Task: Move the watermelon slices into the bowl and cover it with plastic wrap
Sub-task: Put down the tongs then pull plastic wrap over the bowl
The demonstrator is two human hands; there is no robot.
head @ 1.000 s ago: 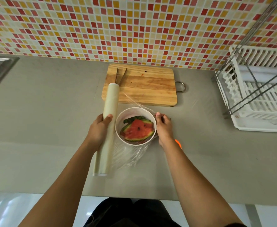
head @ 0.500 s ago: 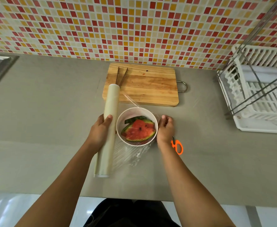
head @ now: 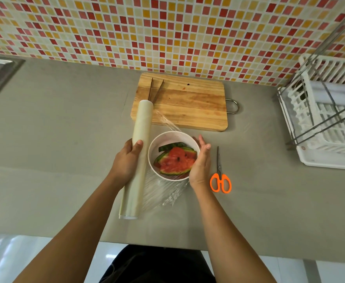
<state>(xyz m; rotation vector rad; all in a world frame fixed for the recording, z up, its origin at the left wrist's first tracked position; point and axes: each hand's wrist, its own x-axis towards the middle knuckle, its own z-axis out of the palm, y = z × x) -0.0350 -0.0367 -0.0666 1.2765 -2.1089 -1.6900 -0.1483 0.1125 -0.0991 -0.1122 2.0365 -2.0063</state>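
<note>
We judge the moving step done: the watermelon slices (head: 177, 160) lie inside the white bowl (head: 167, 138) on the counter (head: 65, 129), so we are on the covering. Our left hand (head: 125, 162) curls round the plastic wrap roll (head: 142, 127), which lies at the bowl's 9 o'clock. Clear film (head: 163, 193) runs from the roll across the bowl and bunches at its 6 o'clock. Our right hand (head: 200, 164) is flat against the rim at 3 o'clock, fingers (head: 203, 144) straight and holding nothing. Next, we think, the film needs cutting free of the roll. The orange scissors (head: 220, 180) lie just beyond at 3 o'clock, the cutting board (head: 188, 103) at 12.
</note>
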